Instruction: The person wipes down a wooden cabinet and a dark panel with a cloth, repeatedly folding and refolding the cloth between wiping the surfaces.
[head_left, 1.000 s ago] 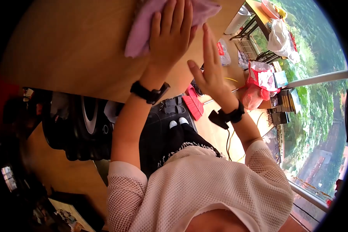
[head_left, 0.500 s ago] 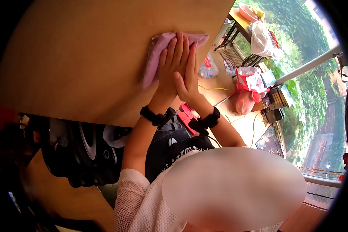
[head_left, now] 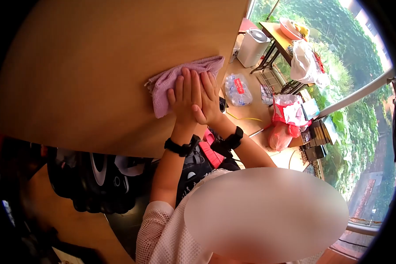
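A crumpled pink-purple cloth (head_left: 163,90) lies on the wooden tabletop (head_left: 97,66) near its right edge. My left hand (head_left: 185,97) lies flat on the cloth, fingers stretched forward. Beside it and partly over it rests my right hand (head_left: 210,99), with its thumb across the back of the left one. The right fingertips also touch the cloth. Neither hand grips it; both press down with extended fingers. The left thumb is hidden under the right hand. Black bands (head_left: 180,147) circle both wrists.
Black chair-like objects (head_left: 105,180) stand below the table's near edge. To the right on the floor are a plastic bag of bottles (head_left: 238,90), a white boxy appliance (head_left: 254,47) and red-and-white bags (head_left: 288,112). A small table (head_left: 279,37) stands by the window.
Both hands have slid the cloth toward me and slightly left across the tabletop. The cloth is more wrinkled and turned. The camera view has shifted a little too.
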`<action>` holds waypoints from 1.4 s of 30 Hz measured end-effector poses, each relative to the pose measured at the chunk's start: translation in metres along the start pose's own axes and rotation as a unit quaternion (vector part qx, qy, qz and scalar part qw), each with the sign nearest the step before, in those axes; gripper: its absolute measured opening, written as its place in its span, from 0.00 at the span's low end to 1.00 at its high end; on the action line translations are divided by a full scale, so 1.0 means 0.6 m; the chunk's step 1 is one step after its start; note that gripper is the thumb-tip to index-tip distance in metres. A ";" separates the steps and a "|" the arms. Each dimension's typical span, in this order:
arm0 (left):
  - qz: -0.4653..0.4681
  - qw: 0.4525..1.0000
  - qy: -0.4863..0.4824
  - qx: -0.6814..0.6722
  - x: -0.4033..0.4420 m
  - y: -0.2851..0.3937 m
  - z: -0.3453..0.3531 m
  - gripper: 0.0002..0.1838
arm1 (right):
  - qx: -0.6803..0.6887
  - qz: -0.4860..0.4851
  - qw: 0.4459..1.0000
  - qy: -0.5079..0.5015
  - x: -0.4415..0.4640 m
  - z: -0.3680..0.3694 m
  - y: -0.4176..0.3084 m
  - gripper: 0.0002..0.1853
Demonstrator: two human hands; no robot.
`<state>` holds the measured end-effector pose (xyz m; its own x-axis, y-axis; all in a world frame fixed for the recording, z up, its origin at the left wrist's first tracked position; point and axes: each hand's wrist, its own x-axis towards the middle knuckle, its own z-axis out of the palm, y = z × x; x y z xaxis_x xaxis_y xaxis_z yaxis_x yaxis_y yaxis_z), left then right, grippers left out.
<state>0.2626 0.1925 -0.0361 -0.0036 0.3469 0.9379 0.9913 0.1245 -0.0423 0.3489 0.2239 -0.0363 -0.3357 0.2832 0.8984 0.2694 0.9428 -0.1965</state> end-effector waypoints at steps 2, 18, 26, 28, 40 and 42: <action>-0.023 0.999 0.017 0.028 -0.023 0.035 0.033 0.26 | 0.018 0.014 1.000 -0.013 -0.017 -0.023 0.018 0.31; -0.096 0.977 0.035 0.185 0.160 0.156 0.050 0.31 | 0.332 -0.046 0.942 0.019 0.135 -0.128 0.133 0.30; -0.039 0.983 -0.057 0.170 -0.126 0.149 0.115 0.23 | 0.318 0.071 0.944 -0.060 -0.120 -0.030 0.162 0.28; -0.047 0.992 -0.085 0.084 -0.181 0.156 0.126 0.24 | 0.336 0.087 0.933 -0.096 -0.185 -0.020 0.175 0.29; -0.076 0.977 -0.191 0.047 -0.208 0.177 0.120 0.31 | 0.389 0.083 0.864 -0.309 -0.165 -0.065 0.208 0.41; -0.079 0.987 -0.101 0.092 -0.126 0.169 0.119 0.27 | 0.379 0.042 0.872 -0.306 -0.092 -0.076 0.215 0.41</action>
<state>0.3544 0.2450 -0.1359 -0.2001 0.4861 0.8507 0.9359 0.3517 0.0192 0.4433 0.3217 -0.0934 -0.8255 0.1794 0.5350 -0.2796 0.6935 -0.6640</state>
